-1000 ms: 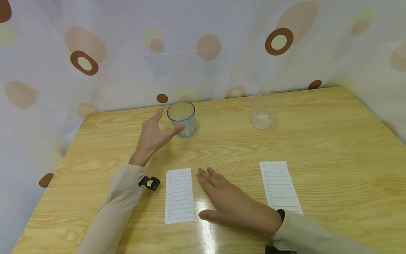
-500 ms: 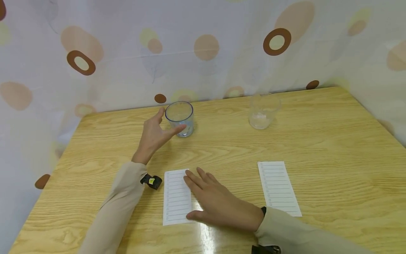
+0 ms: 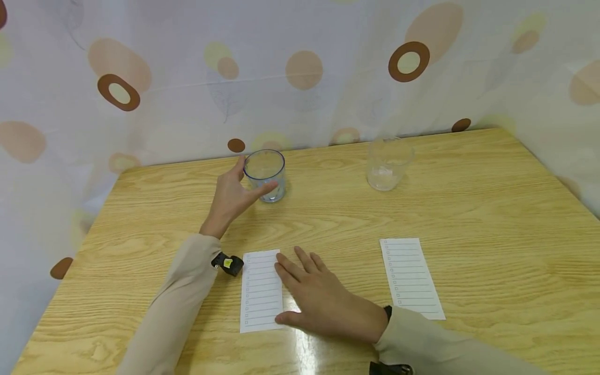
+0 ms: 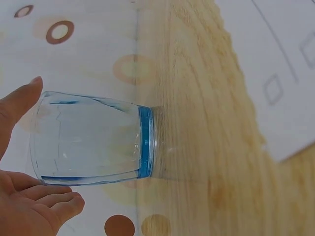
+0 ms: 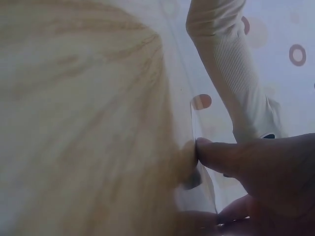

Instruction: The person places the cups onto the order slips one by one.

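A clear glass with a blue rim [image 3: 264,172] stands upright at the back left of the table, a bluish tint at its base. My left hand [image 3: 229,195] is spread about it, thumb in front and fingers at its left side. In the left wrist view, thumb and fingers lie either side of the glass [image 4: 93,140] near its rim, the fingers fairly straight. My right hand [image 3: 323,299] lies palm down with fingers extended, its fingertips and thumb tip at the right edge of a lined paper strip with checkboxes [image 3: 260,291]. In the right wrist view, the right thumb [image 5: 221,157] meets the paper's edge.
A second clear glass [image 3: 384,174] stands at the back right of the wooden table [image 3: 492,208]. Another lined paper strip [image 3: 412,276] lies to the right, near the right sleeve. A patterned curtain [image 3: 304,109] hangs behind the table.
My right hand has slid left from the bare table to the right edge of the left paper strip. The left hand has come slightly closer around the blue-rimmed glass, which stays in place.
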{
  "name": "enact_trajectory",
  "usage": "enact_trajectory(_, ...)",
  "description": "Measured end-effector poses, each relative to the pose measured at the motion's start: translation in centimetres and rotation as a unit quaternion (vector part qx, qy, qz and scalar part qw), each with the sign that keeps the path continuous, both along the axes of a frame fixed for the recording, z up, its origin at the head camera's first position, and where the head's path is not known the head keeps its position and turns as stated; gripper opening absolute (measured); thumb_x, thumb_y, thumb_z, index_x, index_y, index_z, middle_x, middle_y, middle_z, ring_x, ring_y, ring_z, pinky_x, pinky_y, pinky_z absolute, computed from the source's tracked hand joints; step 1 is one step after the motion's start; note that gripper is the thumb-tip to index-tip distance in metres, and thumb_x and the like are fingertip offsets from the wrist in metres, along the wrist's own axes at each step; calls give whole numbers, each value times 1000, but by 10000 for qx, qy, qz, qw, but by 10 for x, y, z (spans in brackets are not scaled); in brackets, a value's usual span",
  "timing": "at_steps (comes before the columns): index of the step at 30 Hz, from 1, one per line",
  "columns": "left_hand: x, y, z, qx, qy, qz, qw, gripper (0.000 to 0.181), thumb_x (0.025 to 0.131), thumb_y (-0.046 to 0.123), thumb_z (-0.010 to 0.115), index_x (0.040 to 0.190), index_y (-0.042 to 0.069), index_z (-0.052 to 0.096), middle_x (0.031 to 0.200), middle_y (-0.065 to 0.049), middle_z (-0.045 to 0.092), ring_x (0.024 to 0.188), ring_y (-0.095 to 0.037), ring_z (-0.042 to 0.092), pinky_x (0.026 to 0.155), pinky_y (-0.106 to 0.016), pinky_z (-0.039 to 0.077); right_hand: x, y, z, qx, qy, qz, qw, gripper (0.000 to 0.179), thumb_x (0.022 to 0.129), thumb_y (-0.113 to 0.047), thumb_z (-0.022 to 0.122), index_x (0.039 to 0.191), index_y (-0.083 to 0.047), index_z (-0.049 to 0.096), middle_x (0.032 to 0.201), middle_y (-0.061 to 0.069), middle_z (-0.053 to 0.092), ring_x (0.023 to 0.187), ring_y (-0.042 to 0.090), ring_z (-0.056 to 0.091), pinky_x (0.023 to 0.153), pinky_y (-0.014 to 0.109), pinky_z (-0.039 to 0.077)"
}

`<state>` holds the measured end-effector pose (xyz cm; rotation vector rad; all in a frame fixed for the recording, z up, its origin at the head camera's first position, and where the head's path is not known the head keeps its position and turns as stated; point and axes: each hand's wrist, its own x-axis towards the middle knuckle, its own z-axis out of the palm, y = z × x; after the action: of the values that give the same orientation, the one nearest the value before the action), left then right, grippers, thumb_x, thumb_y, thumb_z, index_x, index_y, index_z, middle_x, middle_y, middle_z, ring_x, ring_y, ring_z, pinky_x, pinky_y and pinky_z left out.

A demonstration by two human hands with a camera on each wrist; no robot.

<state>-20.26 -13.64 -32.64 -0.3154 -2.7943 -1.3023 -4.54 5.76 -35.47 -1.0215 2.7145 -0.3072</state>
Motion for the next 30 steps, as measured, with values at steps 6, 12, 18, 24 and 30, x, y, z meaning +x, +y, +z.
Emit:
enact_trajectory(6,-1,0,-1,186,32,-11,9998,100,80,48,75,152,2,22,155,-13,26,137,-31,35,110,-41,34,-1,1,0,65,-10,-9,10000,85,90,-60,55,150,-4,32,159,9,21,144,40,14,113,57,20)
enact_trajectory(12,-3,0,-3,299,13,-49,9995,87,80,45,76,148,8,37,157,-14,19,137,-32,35,111,-42,34,-3,2,2,-186,-211,-19,9996,87,89,-60,56,151,-4,30,160,9,18,144,42,11,113,60,18)
enact_trajectory(18,-5,1,-5,346,-97,-61,9993,102,80,43,77,152,-1,19,155,-16,26,137,-32,36,110,-41,35,-5,-2,3,24,-277,-82,9996,94,85,-64,58,152,-6,28,160,7,17,145,40,9,114,60,15)
enact_trajectory(24,-7,3,-5,508,-99,15,9987,103,81,40,77,152,-2,16,154,-17,28,136,-32,37,108,-40,37,-5,-4,2,158,-218,-246,9993,95,83,-65,60,152,-6,30,160,6,20,145,38,12,113,60,17)
enact_trajectory(30,-8,3,-7,674,-149,32,9976,102,81,39,78,152,0,17,154,-16,30,136,-32,37,107,-40,38,-8,-2,3,141,-319,-151,9993,99,82,-67,60,152,-5,28,160,7,17,145,40,10,113,61,14)
